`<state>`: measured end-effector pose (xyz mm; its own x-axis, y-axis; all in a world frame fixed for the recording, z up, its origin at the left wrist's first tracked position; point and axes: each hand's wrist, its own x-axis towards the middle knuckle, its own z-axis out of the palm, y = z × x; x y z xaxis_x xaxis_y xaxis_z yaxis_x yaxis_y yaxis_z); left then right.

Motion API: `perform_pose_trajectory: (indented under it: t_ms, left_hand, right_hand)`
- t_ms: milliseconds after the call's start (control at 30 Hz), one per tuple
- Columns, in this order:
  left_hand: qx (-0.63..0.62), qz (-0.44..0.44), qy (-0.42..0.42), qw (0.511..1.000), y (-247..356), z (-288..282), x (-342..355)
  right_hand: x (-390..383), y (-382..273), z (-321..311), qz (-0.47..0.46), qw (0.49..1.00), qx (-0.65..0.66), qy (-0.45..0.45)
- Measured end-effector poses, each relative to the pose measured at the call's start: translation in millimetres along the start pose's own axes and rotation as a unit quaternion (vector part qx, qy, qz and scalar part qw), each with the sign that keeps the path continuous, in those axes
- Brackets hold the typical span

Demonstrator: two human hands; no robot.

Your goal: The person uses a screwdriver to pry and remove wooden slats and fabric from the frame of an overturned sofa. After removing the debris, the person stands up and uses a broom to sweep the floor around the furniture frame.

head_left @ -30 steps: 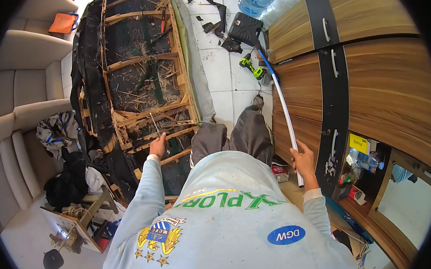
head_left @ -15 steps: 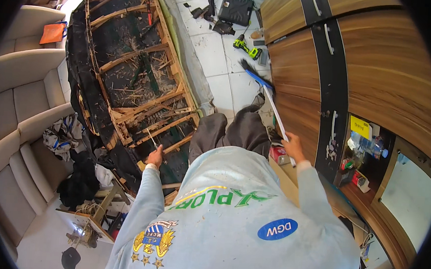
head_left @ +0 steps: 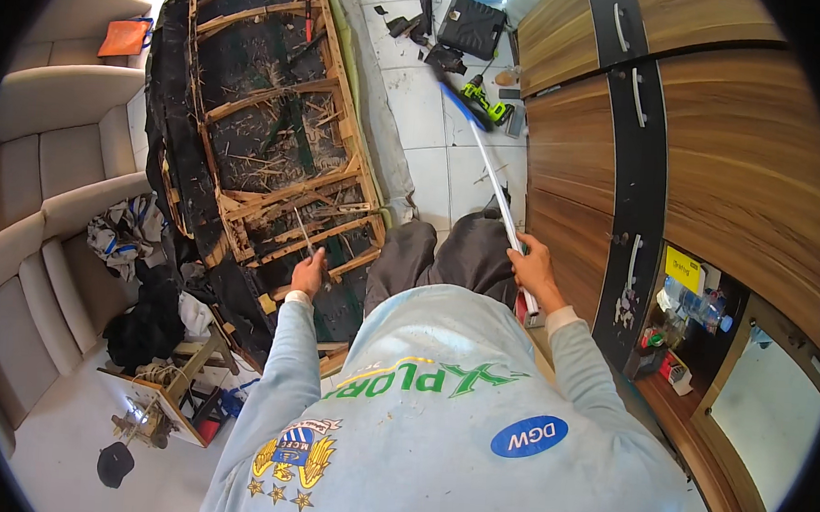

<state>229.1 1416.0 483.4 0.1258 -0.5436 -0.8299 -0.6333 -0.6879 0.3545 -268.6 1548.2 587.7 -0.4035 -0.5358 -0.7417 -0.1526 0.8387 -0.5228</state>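
Observation:
My right hand is closed round the white handle of a broom with a blue and black head. The broom slants away from me to the left, its head beside a green and black cordless drill. In my closed left hand is a thin metal tool, which looks like a screwdriver, pointing away from me. That hand is over the near end of an upturned sofa frame of bare wood. Splinters and dust lie across the frame's black lining.
Beige sofas line the left side; a small wooden stool stands near them. Wooden cabinets rise on the right. A black tool case and dark scraps lie on the white tiled floor.
The broom head has moved left and farther away from the cabinet, beside the drill. My right hand has shifted slightly left. My left hand still grips the thin tool, now raised a little farther forward.

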Motion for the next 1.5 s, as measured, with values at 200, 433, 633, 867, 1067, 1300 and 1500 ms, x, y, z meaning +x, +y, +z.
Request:
perform_pose_trajectory:
  t_ms: [200,433,633,867,1067,1300,1500]
  left_hand:
    - [0.038,0.004,-0.012,0.999,-43,6,0]
    - [0.066,-0.025,0.008,0.998,-119,-15,27]
    - [0.035,-0.032,-0.008,0.999,-107,-27,39]
    - [-0.041,-0.026,-0.013,0.999,-33,-40,25]
    - [0.002,-0.011,0.025,1.000,-5,-44,7]
    - [0.040,-0.040,0.024,0.998,-48,-37,0]
    - [0.036,-0.136,0.011,0.990,-92,-7,3]
  right_hand:
    - [21,13,-7,0.131,0.979,0.110,-0.112]
    - [-48,30,1,0.048,0.999,-0.021,0.004]
    - [6,21,39,0.174,0.962,0.209,-0.026]
    - [-54,-32,12,0.125,0.959,0.241,-0.080]
    - [4,-45,42,0.188,0.915,0.342,-0.102]
    - [91,-82,71,0.107,0.911,0.347,-0.194]
    - [-6,-152,-60,0.085,0.973,0.088,-0.194]
